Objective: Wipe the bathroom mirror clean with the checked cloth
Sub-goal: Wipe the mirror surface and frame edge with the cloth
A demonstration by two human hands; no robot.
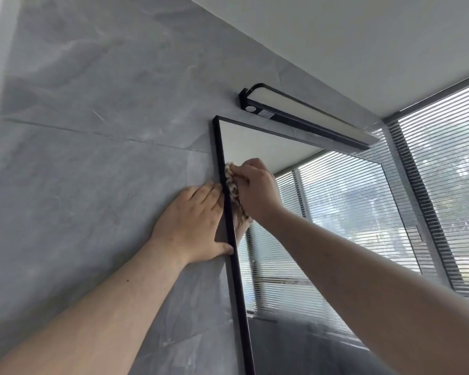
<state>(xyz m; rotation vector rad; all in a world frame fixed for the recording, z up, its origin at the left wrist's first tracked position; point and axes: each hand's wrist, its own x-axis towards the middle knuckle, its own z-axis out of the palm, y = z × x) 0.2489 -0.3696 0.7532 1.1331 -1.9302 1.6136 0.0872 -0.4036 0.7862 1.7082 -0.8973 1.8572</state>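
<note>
Currently the cloth (231, 182) is bunched in the right hand (255, 190) and pressed on the mirror (336, 212) glass right at its left edge, somewhat below the top-left corner. Cloth: brown-and-cream check, soft, crumpled into a wad. Only a strip of it shows along the hand's left side, touching the frame (234, 266). Right fingers are curled tight round the wad, back of the hand facing the camera.

Left hand (192, 226) lies flat on the wall (92, 158) just beside the frame. Its fingers are straight and close together, fingertips and thumb tip against the frame's outer side; it holds nothing.

Mirror: rectangular, thin black frame, glossy glass. It reflects the white ceiling (363, 36) and the blinds (444, 171).

Wall: large grey marble-look tiles, smooth, faint veining, thin joints.

Lamp (303, 115): on the wall just above the mirror's top edge, a long flat bar with black housing and a pale diffuser.

Blinds: right of the mirror, thin horizontal slats between dark posts.
</note>
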